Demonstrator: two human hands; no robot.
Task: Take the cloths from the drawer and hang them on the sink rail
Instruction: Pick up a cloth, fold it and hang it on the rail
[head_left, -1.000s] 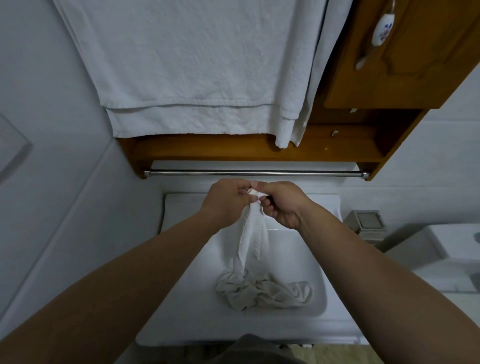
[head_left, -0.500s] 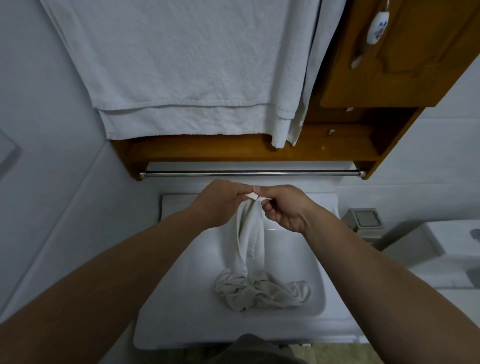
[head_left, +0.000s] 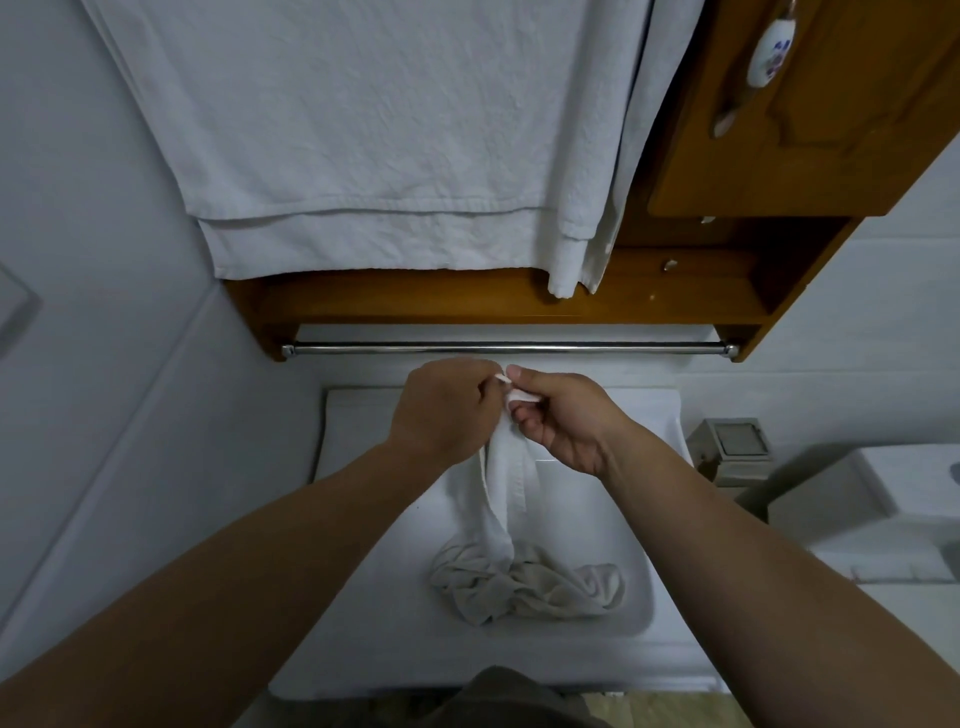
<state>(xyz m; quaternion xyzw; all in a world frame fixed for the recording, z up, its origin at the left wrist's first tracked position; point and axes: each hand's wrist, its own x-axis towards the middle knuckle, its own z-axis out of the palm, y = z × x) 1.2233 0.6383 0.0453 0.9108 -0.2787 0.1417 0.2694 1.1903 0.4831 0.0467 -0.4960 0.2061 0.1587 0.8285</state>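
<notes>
Both hands hold the top edge of a white cloth (head_left: 501, 483) just below the bare chrome sink rail (head_left: 509, 348). My left hand (head_left: 444, 410) grips one side of that edge and my right hand (head_left: 563, 418) pinches the other, fingertips almost touching. The cloth hangs down in a narrow strip into the white sink (head_left: 363, 587). Its lower end meets a crumpled heap of pale cloth (head_left: 530, 584) lying in the basin; whether that heap is the same cloth or another I cannot tell. No drawer is in view.
A large white towel (head_left: 389, 135) hangs above the rail over a wooden shelf (head_left: 467, 299). A wooden cabinet door (head_left: 831, 104) with a ceramic handle is at upper right. A small grey box (head_left: 735, 449) and a white toilet tank (head_left: 909, 493) stand right of the sink.
Both hands have risen slightly toward the rail with the cloth's top edge. The right hand's fingers have shifted along the edge. The heap in the sink has not moved.
</notes>
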